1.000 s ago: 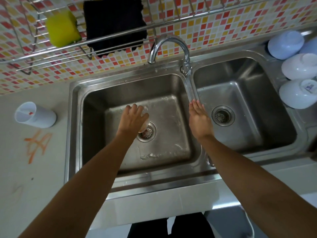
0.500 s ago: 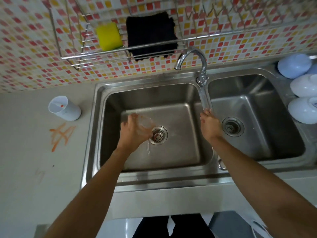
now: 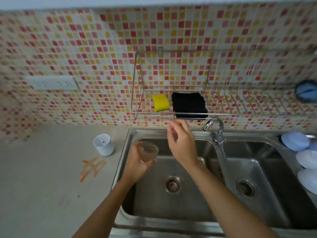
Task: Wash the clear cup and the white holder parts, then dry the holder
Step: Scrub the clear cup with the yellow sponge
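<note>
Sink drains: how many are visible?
2. One drain sits in the left basin's floor, below the right hand; the other drain is in the right basin. Neither is covered.

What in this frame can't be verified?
- Head view: right hand is motion-blurred; its target, yellow sponge or black cloth, is unclear.
- Left hand's fingers are behind the clear cup.
- White holder: contents too small.
- Bowls cut off by the right edge.

A pale countertop [image 3: 42,177] bears a white holder cup [image 3: 103,144], orange scrawl [image 3: 93,167] and the double steel sink [image 3: 221,170].
</note>
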Demonstrator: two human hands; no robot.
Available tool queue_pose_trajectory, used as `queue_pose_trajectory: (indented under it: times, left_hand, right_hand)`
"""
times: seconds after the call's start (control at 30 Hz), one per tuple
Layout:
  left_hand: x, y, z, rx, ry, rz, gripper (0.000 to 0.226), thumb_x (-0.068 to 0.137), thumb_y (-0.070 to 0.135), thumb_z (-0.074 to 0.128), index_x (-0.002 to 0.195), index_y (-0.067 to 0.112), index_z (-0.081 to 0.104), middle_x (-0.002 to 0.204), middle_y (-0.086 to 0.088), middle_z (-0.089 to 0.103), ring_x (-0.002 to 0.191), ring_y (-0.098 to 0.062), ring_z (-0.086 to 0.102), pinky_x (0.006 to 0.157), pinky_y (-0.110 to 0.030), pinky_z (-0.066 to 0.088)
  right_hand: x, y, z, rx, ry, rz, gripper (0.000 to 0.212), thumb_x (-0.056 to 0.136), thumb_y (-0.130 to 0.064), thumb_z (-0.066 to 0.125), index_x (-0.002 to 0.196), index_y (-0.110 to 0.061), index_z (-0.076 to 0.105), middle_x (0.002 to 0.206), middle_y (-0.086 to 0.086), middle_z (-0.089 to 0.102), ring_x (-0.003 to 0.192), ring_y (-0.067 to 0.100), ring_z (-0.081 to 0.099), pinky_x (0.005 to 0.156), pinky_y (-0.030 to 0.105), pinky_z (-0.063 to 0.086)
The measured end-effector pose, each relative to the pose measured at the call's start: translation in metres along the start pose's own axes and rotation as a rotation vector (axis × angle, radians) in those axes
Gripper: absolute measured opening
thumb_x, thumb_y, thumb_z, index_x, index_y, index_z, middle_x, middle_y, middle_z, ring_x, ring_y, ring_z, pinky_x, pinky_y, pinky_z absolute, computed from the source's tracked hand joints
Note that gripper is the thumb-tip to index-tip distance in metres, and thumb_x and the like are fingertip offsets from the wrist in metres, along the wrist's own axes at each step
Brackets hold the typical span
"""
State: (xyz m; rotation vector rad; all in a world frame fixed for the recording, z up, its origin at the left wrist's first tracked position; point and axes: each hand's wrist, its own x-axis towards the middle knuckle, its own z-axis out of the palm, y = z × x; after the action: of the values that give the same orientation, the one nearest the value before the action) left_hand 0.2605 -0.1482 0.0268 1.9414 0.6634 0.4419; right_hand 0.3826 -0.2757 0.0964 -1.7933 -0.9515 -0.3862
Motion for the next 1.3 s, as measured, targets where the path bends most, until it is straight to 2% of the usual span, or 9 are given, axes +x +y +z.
queue_pose_trajectory:
  times: [0.07,0.23,0.4,0.57,0.77,0.97,1.07,1.17,1.3]
  left_hand:
    - [0.001,0.006,-0.010,-0.045,0.003,0.009,0.076,0.071,0.020,0.083,0.126,0.034,0.033,0.115,0.020,0.052,0.104,0.008,0.052,0.082,-0.016,0.047]
    - [0.008,0.016,-0.024,-0.067,-0.007,0.038,0.076,0.072,-0.002,0.075,0.128,0.026,0.032,0.116,0.012,0.054,0.108,-0.003,0.056,0.084,-0.015,0.048]
    - [0.019,0.018,-0.034,0.046,0.006,0.068,0.091,0.071,0.023,0.082,0.144,0.021,0.027,0.139,0.009,0.041,0.127,-0.006,0.040,0.101,-0.021,0.036]
    - [0.027,0.012,-0.043,0.192,0.021,0.177,0.092,0.065,0.038,0.086,0.140,0.028,0.034,0.137,0.009,0.040,0.123,-0.004,0.040,0.102,-0.021,0.039]
    - [0.032,-0.002,-0.044,0.297,0.017,0.237,0.092,0.061,0.048,0.087,0.136,0.035,0.035,0.137,0.015,0.039,0.122,-0.003,0.041,0.100,-0.022,0.044]
    - [0.040,-0.009,-0.045,0.374,-0.006,0.319,0.085,0.064,0.042,0.085,0.134,0.035,0.037,0.136,0.013,0.045,0.122,-0.006,0.043,0.100,-0.030,0.047]
    - [0.041,-0.012,-0.044,0.366,-0.016,0.378,0.080,0.067,0.029,0.083,0.134,0.029,0.039,0.134,0.007,0.047,0.118,-0.005,0.041,0.100,-0.027,0.042]
    - [0.047,-0.013,-0.037,0.367,-0.040,0.436,0.077,0.066,0.020,0.080,0.134,0.022,0.042,0.132,0.002,0.049,0.116,-0.011,0.043,0.098,-0.030,0.042]
    - [0.056,-0.014,-0.020,0.404,-0.126,0.478,0.078,0.067,0.026,0.082,0.135,0.024,0.042,0.133,0.001,0.050,0.122,-0.016,0.046,0.103,-0.038,0.042]
  right_hand:
    - [0.038,-0.018,0.009,-0.061,0.010,-0.081,0.026,0.095,-0.014,0.055,0.119,-0.010,0.065,0.111,0.001,0.057,0.097,0.007,0.055,0.082,0.009,0.043]
    - [0.108,-0.016,0.041,-0.303,-0.235,0.040,0.038,0.094,-0.019,0.056,0.132,-0.014,0.057,0.132,0.006,0.050,0.126,0.023,0.041,0.098,0.032,0.045]
    - [0.133,0.004,0.060,-0.458,-0.476,0.223,0.048,0.094,-0.024,0.057,0.140,-0.018,0.046,0.149,0.011,0.032,0.135,0.032,0.029,0.102,0.044,0.041]
    - [0.152,0.016,0.071,-0.501,-0.648,0.384,0.066,0.085,-0.043,0.066,0.140,-0.017,0.042,0.152,0.015,0.021,0.134,0.037,0.030,0.103,0.047,0.041]
    - [0.160,0.029,0.083,-0.524,-0.518,0.320,0.038,0.089,-0.019,0.061,0.121,-0.008,0.045,0.114,0.015,0.056,0.102,0.033,0.056,0.070,0.036,0.044]
    - [0.139,0.005,0.058,-0.297,-0.300,0.172,0.055,0.092,-0.020,0.058,0.144,-0.019,0.040,0.134,0.014,0.050,0.126,0.034,0.041,0.105,0.045,0.038]
    - [0.086,-0.015,0.034,-0.174,-0.154,0.058,0.049,0.088,-0.014,0.061,0.137,-0.020,0.053,0.131,0.005,0.049,0.121,0.021,0.043,0.102,0.030,0.038]
    - [0.011,-0.021,0.018,-0.183,-0.220,0.046,0.047,0.085,-0.009,0.061,0.130,-0.021,0.059,0.133,-0.004,0.051,0.118,0.012,0.043,0.102,0.015,0.028]
    - [-0.050,0.012,0.012,-0.326,-0.348,0.027,0.047,0.081,-0.004,0.064,0.126,-0.019,0.064,0.133,-0.003,0.056,0.110,0.018,0.048,0.102,0.024,0.038]
